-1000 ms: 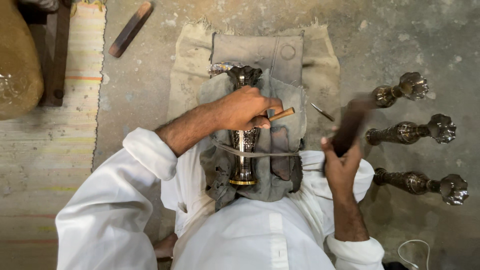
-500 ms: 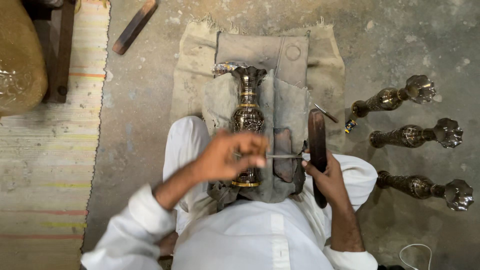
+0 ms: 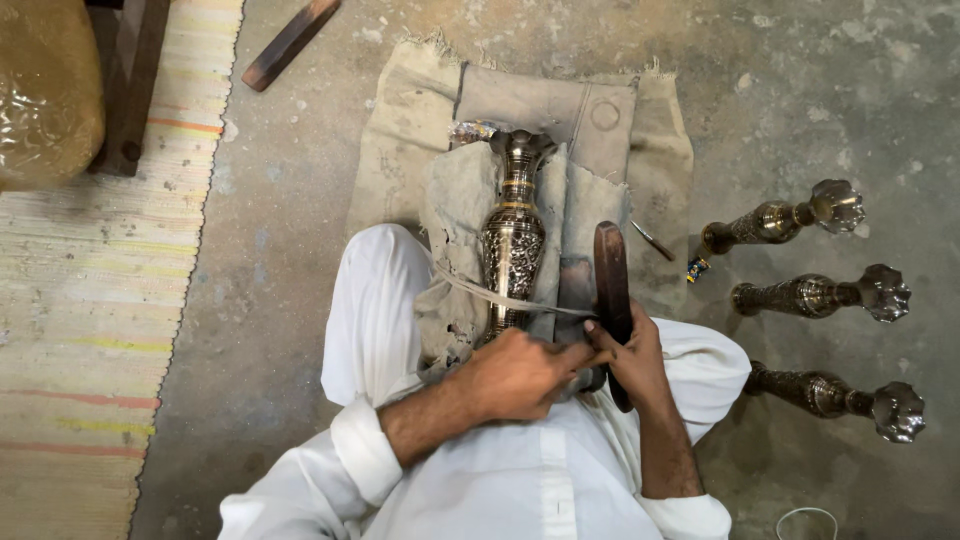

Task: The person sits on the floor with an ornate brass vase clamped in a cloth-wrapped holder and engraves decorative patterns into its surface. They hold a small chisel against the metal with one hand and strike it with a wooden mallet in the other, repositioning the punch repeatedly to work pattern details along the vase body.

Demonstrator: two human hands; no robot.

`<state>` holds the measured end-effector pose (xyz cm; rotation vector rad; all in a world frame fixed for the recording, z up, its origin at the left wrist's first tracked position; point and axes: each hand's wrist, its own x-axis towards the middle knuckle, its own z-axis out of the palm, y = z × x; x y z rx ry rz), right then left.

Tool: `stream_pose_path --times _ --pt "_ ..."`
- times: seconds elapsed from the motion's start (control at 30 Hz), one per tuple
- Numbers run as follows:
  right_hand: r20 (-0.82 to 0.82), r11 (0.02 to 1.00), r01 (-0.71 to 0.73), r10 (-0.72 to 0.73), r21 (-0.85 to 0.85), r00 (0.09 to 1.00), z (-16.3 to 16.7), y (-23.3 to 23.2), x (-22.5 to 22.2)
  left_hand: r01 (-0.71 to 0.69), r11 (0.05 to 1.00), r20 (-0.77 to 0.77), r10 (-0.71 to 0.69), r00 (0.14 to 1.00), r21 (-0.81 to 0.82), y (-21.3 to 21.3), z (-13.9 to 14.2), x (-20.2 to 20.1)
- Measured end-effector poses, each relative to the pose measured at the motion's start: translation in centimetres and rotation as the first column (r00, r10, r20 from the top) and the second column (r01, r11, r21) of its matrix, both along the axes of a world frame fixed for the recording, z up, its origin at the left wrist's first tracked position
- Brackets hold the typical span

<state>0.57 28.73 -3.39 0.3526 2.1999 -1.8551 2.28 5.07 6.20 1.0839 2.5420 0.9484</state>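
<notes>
An engraved brass vase (image 3: 512, 240) lies on a folded grey-brown cloth (image 3: 400, 150) between my knees. A thin strap (image 3: 480, 293) runs across its lower body. My left hand (image 3: 515, 375) is at the vase's base, fingers pinched on a thin metal tool that barely shows. Its fingertips touch my right hand (image 3: 635, 365). That hand grips a dark wooden mallet (image 3: 608, 270), which stands upright just right of the vase.
Three similar brass vases (image 3: 815, 293) lie side by side on the concrete floor at the right. A small metal tool (image 3: 652, 240) rests on the cloth's right edge. A wooden stick (image 3: 290, 42) lies at the top, and a striped mat (image 3: 90, 330) covers the left.
My left hand has drawn back from the vase's middle to its base, next to my right hand. The mallet came in from the right and now stands upright beside the vase.
</notes>
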Motion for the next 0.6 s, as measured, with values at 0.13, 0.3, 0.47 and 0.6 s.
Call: stream_pose_path --times 0.13,0.3,0.47,0.6 --pt "-0.130 0.996 -0.066 0.073 0.058 0.989 -0.3 0.1 0.5 0.041 0.993 0.020 -0.039 0.999 -0.113 1.2 0.3 -0.9" --pt "-0.105 0.998 -0.056 0.057 0.012 0.993 0.4 0.2 1.4 -0.006 1.000 0.073 0.005 0.997 0.019 0.5 0.2 -0.5" --pt "0.011 0.999 -0.027 0.027 0.036 1.000 1.1 0.0 1.5 -0.260 0.720 0.249 0.124 0.960 0.643 -1.7 -0.5 -0.2" --pt "0.015 0.999 -0.029 0.028 0.045 0.999 0.7 -0.1 1.4 -0.635 0.596 0.544 0.359 0.758 0.492 -4.3 -0.9 -2.4"
